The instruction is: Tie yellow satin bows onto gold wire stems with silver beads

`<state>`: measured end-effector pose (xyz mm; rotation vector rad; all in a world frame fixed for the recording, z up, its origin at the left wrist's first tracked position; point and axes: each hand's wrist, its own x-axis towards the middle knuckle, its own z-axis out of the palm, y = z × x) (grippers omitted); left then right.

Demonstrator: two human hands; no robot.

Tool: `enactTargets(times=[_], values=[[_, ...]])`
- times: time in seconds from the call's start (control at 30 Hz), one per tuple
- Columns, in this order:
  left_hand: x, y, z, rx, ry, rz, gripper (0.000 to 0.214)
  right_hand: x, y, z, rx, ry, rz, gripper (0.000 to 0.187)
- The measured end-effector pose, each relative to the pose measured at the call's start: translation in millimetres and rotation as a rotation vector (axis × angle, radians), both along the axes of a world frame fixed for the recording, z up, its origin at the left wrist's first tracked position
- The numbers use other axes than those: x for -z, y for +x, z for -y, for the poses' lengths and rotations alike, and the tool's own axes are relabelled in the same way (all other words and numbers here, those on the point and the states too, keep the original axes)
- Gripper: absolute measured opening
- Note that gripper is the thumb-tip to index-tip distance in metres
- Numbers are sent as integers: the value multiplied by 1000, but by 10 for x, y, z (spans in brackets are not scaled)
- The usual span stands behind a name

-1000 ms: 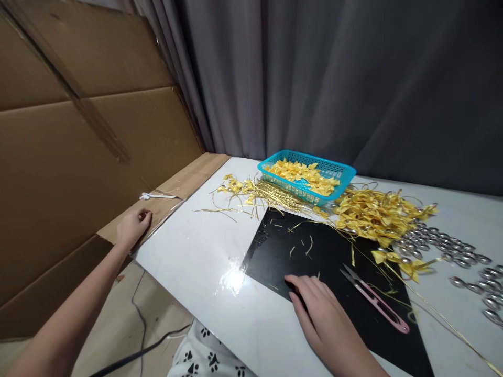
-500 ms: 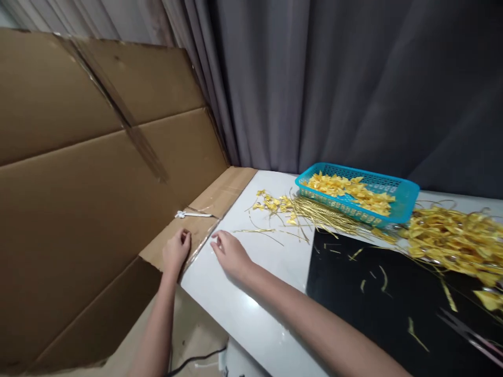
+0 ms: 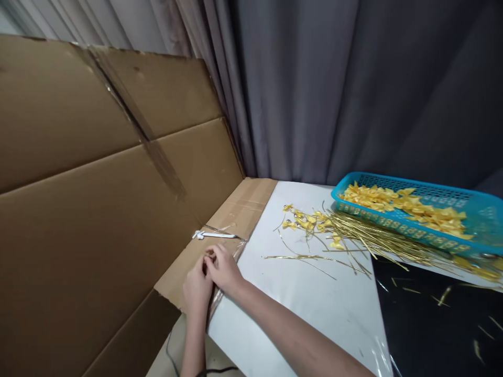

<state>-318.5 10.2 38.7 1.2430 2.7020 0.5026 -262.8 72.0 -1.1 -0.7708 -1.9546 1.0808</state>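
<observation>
My left hand [image 3: 197,285] and my right hand [image 3: 223,268] meet over the cardboard flap [image 3: 251,201] at the table's left edge. Both have their fingers curled and pinched together, fingertips against fingertips. Whatever lies between them is too small or too hidden to name. Just beyond the fingers rests a thin white strip [image 3: 220,235] with a knobbly end. Farther right on the white table [image 3: 314,309] lie loose gold twist ties [image 3: 302,257], a few small yellow bows [image 3: 304,220] and a thick bundle of gold ties [image 3: 377,235].
A blue plastic basket [image 3: 481,243] holding yellow ribbon bows [image 3: 404,204] stands at the back right. A black mat [image 3: 428,324] with gold scraps lies in front of it. Tall cardboard [image 3: 98,209] walls the left side, and a grey curtain [image 3: 298,94] hangs behind.
My right hand has moved left from the table's edge to join my left hand over the cardboard, its fingers closing into a pinch. The view has turned left.
</observation>
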Motion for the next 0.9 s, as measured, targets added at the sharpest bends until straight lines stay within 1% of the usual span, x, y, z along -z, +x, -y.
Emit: enactTargets(times=[0.23,0.47,0.7,0.8,0.9], values=[[30,-26,-3,-26,29,31,29,-11,-28,-40,-58,0,2,27],[32,-27,17,-2,62,33,28,15,-44,-57,-28,-4,7,28],[90,-74,25,8,100,60,25,-4,-28,-54,-53,10,43,28],[117,-97,29,-2,130,96,28,-27,-10,-42,-61,15,59,28],[152,-127,37,-14,201,151,29,-32,-3,-40,-62,5,73,28]])
